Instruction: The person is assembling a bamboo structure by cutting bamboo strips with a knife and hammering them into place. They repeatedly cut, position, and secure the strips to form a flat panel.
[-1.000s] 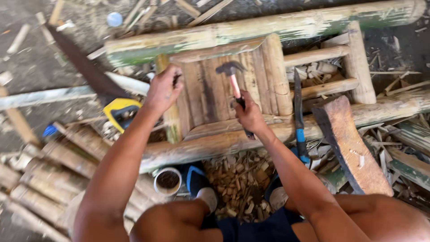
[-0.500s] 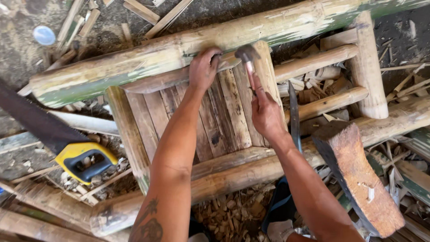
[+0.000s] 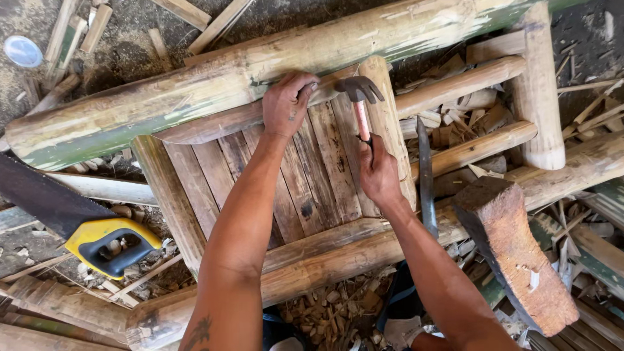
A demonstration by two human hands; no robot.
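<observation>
My right hand (image 3: 379, 173) grips the pink handle of a claw hammer (image 3: 359, 92), whose dark head hovers at the far edge of a slatted bamboo seat panel (image 3: 279, 185). My left hand (image 3: 288, 102) rests on the far rail of that panel, fingers pinched near the hammer head; whether it holds a nail is too small to tell. The panel sits inside a frame of thick bamboo poles (image 3: 214, 81).
A handsaw with a yellow and black handle (image 3: 110, 246) lies at the left. A long dark blade (image 3: 426, 179) lies right of my right hand, beside a rough wooden block (image 3: 517, 253). Bamboo offcuts and shavings (image 3: 331, 312) litter the ground. A white lid (image 3: 22, 51) lies top left.
The view has closed in on the frame. My left hand moved from the panel's near left corner to its far rail. The hammer head followed to the far edge.
</observation>
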